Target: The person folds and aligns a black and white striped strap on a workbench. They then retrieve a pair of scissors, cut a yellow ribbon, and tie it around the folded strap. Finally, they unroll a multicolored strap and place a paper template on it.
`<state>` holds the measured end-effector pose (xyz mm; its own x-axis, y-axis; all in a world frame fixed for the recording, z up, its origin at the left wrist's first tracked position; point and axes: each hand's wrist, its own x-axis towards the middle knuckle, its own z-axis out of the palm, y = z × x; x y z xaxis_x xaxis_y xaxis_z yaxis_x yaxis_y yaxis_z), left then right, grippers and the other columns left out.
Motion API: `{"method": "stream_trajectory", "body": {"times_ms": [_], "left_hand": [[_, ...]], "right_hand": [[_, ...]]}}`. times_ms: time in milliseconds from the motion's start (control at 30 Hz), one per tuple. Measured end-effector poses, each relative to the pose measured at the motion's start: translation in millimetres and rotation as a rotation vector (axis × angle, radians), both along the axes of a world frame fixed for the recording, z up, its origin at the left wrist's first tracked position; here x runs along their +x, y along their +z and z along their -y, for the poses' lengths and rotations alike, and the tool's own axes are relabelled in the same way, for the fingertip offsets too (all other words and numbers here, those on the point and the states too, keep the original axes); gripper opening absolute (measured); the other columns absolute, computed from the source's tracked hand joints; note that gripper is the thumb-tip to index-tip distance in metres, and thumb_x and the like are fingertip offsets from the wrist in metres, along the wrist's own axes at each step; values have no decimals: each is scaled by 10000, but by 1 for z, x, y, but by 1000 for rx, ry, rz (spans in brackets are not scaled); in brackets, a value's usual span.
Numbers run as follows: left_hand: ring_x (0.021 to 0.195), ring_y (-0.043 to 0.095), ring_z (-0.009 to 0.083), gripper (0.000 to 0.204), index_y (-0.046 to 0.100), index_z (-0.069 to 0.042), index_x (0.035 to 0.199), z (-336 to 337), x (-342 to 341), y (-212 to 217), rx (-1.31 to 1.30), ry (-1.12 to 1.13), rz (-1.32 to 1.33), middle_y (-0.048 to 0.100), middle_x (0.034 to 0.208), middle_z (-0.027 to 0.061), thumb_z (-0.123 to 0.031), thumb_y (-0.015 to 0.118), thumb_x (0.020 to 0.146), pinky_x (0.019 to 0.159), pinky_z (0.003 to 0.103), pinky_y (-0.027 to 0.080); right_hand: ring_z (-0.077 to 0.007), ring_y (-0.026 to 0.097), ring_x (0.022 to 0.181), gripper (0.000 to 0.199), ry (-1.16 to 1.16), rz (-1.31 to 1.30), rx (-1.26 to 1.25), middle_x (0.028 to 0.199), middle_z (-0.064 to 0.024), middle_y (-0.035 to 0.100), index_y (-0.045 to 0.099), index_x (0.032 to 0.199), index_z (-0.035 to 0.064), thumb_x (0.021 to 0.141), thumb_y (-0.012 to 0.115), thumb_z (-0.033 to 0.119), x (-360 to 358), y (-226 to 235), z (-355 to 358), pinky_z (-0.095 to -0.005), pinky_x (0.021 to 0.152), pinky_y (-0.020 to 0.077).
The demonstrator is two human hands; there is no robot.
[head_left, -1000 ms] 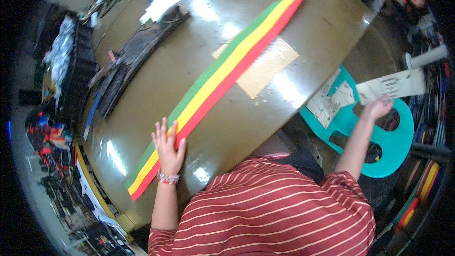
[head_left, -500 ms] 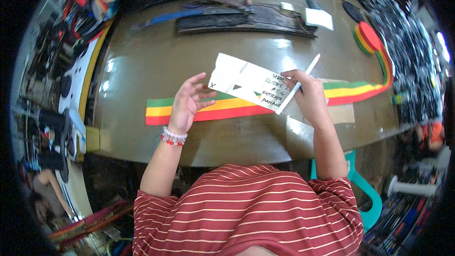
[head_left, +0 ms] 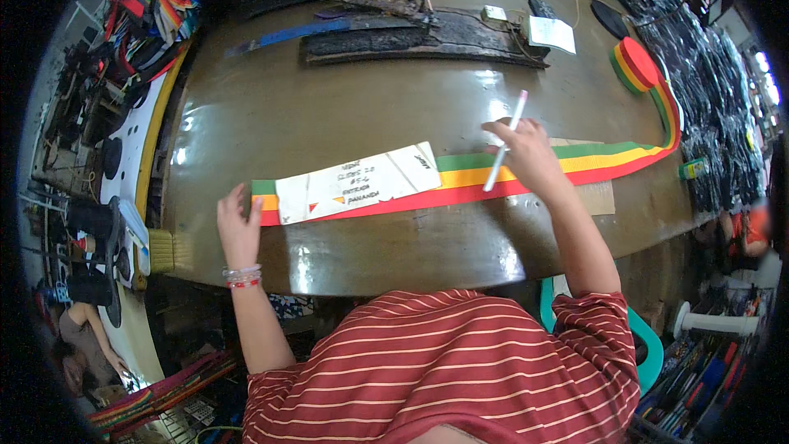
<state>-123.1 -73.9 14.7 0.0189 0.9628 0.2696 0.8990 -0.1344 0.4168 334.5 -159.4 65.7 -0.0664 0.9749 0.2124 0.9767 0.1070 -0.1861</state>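
Note:
A white card template (head_left: 355, 183) with handwriting and small cut-outs lies slightly tilted over the left part of a green, yellow and red striped strap (head_left: 468, 177). My left hand (head_left: 239, 230) is at the strap's left end, fingers a little apart, thumb by its edge; whether it presses on the strap I cannot tell. Between the fingers of my right hand (head_left: 528, 152) is a slim white pen (head_left: 519, 108), held upright-slanting above the strap, to the right of the card.
The strap runs right to its roll (head_left: 637, 64) on the brown table (head_left: 394, 103). A dark, worn board (head_left: 394, 43) lies across the back, near a white paper (head_left: 551, 34). Black plastic wrapping (head_left: 707, 90) is heaped at right. Another person's arm (head_left: 97, 333) shows at lower left.
The card has come down from between my hands onto the strap's left part. My left hand has moved left to the strap's end; my right hand has let go of the card, keeping the pen.

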Motion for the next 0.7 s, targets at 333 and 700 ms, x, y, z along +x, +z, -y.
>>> {"method": "stream_trajectory", "body": {"times_ms": [333, 700], "left_hand": [[720, 606, 101, 322, 484, -17, 1195, -16, 32, -35, -332, -94, 603, 623, 895, 77, -88, 566, 892, 530, 211, 507], [745, 624, 123, 294, 488, 19, 1164, 18, 107, -14, -383, -203, 852, 624, 908, 106, -48, 555, 886, 548, 232, 533]], "right_hand": [[-315, 542, 828, 179, -162, -26, 242, 837, -109, 584, 577, 897, 67, 782, 668, 169, 139, -56, 57, -406, 721, 419], [-270, 599, 642, 153, -313, 192, 124, 667, -112, 581, 517, 762, 70, 781, 654, 137, 214, -7, 40, -367, 562, 467]]}}
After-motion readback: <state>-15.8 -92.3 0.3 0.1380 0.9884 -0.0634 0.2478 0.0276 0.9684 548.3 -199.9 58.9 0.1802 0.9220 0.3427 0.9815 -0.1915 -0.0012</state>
